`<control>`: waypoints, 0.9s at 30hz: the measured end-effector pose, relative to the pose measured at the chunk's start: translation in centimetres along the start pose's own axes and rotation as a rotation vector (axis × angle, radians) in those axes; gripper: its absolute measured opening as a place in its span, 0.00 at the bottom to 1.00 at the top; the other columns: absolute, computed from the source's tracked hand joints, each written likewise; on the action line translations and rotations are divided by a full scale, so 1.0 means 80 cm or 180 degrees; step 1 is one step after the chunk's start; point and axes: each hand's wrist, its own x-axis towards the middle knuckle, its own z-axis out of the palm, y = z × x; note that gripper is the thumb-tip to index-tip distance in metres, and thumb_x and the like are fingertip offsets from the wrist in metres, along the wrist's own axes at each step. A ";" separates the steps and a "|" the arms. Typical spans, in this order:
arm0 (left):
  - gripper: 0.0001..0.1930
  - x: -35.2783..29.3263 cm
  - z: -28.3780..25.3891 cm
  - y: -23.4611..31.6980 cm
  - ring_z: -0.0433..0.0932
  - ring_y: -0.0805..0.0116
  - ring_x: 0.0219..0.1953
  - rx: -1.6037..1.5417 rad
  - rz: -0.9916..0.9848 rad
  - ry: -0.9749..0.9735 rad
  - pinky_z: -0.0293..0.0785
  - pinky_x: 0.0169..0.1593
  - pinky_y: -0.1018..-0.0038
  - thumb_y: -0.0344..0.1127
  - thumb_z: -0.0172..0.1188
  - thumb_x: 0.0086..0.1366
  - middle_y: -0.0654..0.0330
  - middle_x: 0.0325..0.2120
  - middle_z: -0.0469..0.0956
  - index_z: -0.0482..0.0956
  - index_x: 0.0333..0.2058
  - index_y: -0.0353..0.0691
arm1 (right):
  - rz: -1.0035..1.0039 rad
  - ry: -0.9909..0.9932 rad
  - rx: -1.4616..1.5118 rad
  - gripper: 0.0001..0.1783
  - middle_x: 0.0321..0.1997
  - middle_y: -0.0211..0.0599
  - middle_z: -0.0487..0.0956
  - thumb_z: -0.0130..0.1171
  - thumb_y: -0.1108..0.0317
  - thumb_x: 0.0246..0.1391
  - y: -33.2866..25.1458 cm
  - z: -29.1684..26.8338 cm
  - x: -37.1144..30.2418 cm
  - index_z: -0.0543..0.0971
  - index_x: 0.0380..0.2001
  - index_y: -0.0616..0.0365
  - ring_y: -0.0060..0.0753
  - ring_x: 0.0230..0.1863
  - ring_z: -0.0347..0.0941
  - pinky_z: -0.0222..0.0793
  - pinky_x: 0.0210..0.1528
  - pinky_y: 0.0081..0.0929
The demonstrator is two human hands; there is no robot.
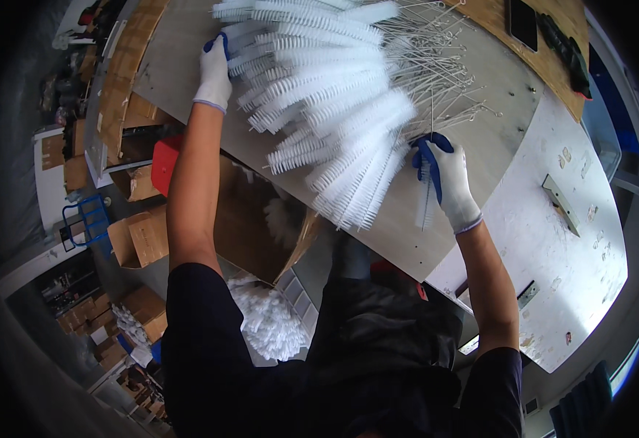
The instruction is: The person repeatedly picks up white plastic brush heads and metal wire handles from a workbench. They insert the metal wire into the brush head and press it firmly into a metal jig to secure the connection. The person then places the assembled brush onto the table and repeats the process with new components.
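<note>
A large heap of white bottle brushes (327,80) with twisted wire handles lies fanned across the grey table top (480,160). Their bristles point left and toward me, and the looped wire ends lie to the right. My right hand (447,175), in a white glove with blue-coated fingers, is closed round one brush (425,197). Its bristles hang below the fingers and its wire stands up above them. At the heap's left edge my left hand (216,73), gloved alike, has its fingers bent against the bristle tip of a brush; the grip is partly hidden.
A dark phone (522,24) and a black object (564,51) lie on a brown board at the far right. A metal bracket (560,204) rests on the white surface. Below the table, an open carton (254,233) stands near a white brush bundle (268,317). More cartons (140,237) stand left.
</note>
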 end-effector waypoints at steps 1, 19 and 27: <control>0.19 0.000 -0.001 -0.003 0.78 0.64 0.47 0.0015 0.0050 -0.0019 0.73 0.51 0.68 0.44 0.55 0.72 0.58 0.46 0.81 0.76 0.51 0.34 | -0.0035 0.0021 -0.0085 0.11 0.21 0.32 0.77 0.53 0.69 0.63 -0.003 -0.006 0.003 0.82 0.34 0.66 0.21 0.22 0.71 0.67 0.26 0.21; 0.21 -0.543 0.106 -0.010 0.72 0.49 0.58 0.2675 0.4939 -0.0643 0.64 0.64 0.50 0.35 0.66 0.59 0.52 0.51 0.75 0.77 0.52 0.40 | -0.0990 -0.0167 -0.1643 0.20 0.20 0.35 0.79 0.53 0.59 0.65 0.052 -0.151 -0.161 0.83 0.27 0.64 0.27 0.20 0.75 0.69 0.26 0.27; 0.19 -0.586 0.178 -0.041 0.67 0.54 0.63 0.5020 0.4157 -0.0469 0.50 0.68 0.39 0.50 0.58 0.66 0.58 0.52 0.76 0.78 0.51 0.48 | -0.1353 0.0406 -0.0133 0.15 0.24 0.37 0.81 0.54 0.66 0.66 0.217 -0.223 -0.342 0.83 0.33 0.67 0.28 0.24 0.78 0.73 0.27 0.30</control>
